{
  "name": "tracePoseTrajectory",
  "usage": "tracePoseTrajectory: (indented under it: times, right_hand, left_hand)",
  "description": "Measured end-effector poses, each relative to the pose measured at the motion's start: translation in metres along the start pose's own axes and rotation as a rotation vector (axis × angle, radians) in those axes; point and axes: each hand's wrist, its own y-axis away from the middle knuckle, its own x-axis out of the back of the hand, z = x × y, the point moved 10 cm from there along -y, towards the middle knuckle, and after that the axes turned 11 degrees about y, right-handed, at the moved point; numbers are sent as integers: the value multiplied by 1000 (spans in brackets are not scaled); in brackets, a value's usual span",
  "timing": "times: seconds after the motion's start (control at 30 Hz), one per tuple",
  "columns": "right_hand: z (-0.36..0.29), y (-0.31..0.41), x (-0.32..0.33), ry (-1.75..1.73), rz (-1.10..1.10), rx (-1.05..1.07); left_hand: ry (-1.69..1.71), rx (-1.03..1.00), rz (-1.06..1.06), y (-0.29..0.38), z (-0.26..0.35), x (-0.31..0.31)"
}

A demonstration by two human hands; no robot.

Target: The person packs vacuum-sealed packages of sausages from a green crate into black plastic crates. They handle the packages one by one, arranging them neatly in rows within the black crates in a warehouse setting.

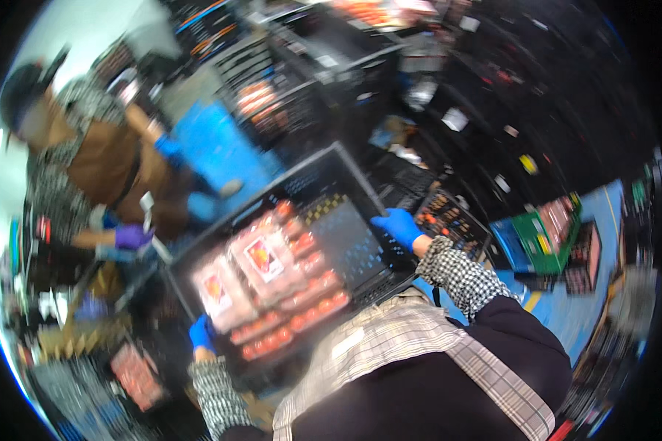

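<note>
A black plastic crate [339,151] is held in front of my body, tilted in the picture. My left hand [201,334], in a blue glove, grips its lower left end. My right hand [398,227], also blue-gloved, grips the opposite end by the rim. Inside lie several clear packs of tomatoes [295,325] in rows, and two labelled packs [262,259] rest on top at the left. Bare perforated crate floor shows at the right. The picture is blurred by motion.
At the left a co-worker in a brown apron [107,160] stands close, one hand in a purple glove [132,237] near the crate. Stacked black crates [358,66] stand ahead. A green crate [546,242] with packs stands at right on the blue floor [596,193].
</note>
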Motion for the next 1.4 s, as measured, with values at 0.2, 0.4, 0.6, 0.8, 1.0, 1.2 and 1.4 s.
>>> tracePoseTrajectory:
  times: [0.2, 0.4, 0.6, 0.8, 1.0, 1.2, 1.4]
  right_hand:
    - [49, 114, 32, 252, 216, -76]
    - [42, 222, 26, 166, 475, -148]
    - [18, 400, 12, -122, 538, -476]
    - [-11, 568, -47, -487, 940, -621]
    - [70, 708, -111, -695, 1187, -827]
    - [193, 788, -140, -994, 1332, -833]
    - [294, 923, -87, -1138, 1458, -805]
  left_hand:
    - [-340, -60, -163, 22, 53, -66]
    - [-294, -20, -366, 21, 111, -147]
    - [-533, 95, -650, 81, 152, -222]
    - [-757, -28, -1113, 154, 162, -341]
    - [-998, 33, -1162, 212, 32, -445]
    - [-1187, -17, -1375, 395, -105, -517]
    - [-1267, -18, -1462, 606, -256, -511]
